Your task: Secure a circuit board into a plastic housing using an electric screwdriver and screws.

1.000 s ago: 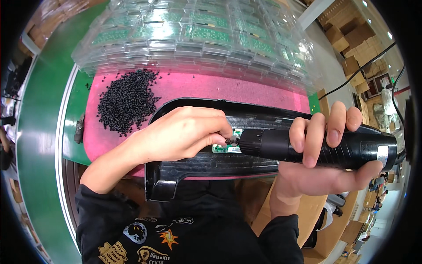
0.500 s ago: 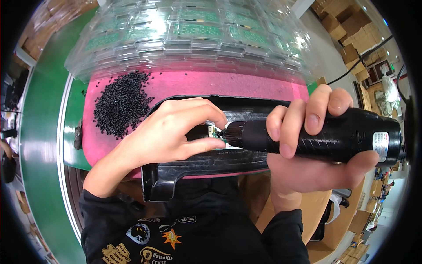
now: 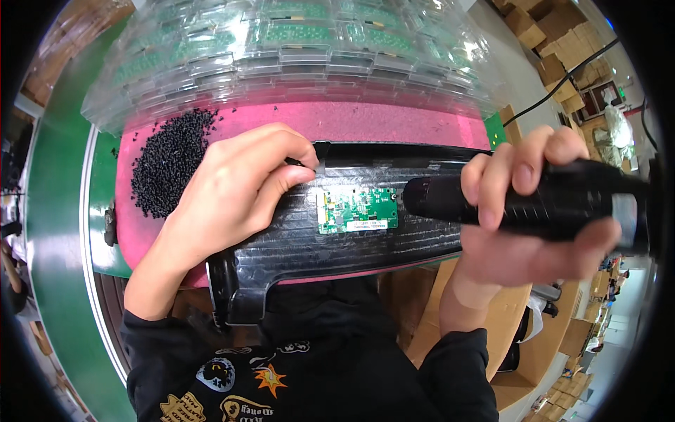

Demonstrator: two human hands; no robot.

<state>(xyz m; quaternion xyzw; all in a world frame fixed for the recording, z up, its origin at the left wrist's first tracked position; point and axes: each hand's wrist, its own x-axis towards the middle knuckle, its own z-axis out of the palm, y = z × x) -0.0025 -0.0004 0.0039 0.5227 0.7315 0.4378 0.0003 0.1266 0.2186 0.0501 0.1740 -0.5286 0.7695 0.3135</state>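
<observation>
The black casing (image 3: 295, 257) looks glossy plastic (faintly ridged), the pink sheet (image 3: 394, 121) matt.

Left hand (image 3: 239, 179) pinches, fingers (image 3: 301, 149) near thumb (image 3: 294, 176); right hand (image 3: 517, 250) curls, blurred right thumb (image 3: 598, 243) apparently outstretched.

Rect. green circuit board (image 3: 357, 211) lies in long black plastic housing (image 3: 316, 259), nr its middle. Housing's on flat pink mat (image 3: 394, 123), its near L corner jutting past mat edge. Heap of small black pieces (image 3: 165, 165) on mat, L of housing; stacked clear plastic trays (image 3: 281, 77) behind both. Bare L hand (image 3: 235, 179) over housing's L part, btwn heap & board. Black cylindrical power tool (image 3: 545, 207), in bare R hand (image 3: 513, 257), R of board, tip nr board's R edge. Brown cardboard box (image 3: 505, 306) front-R, beyond mat.
</observation>
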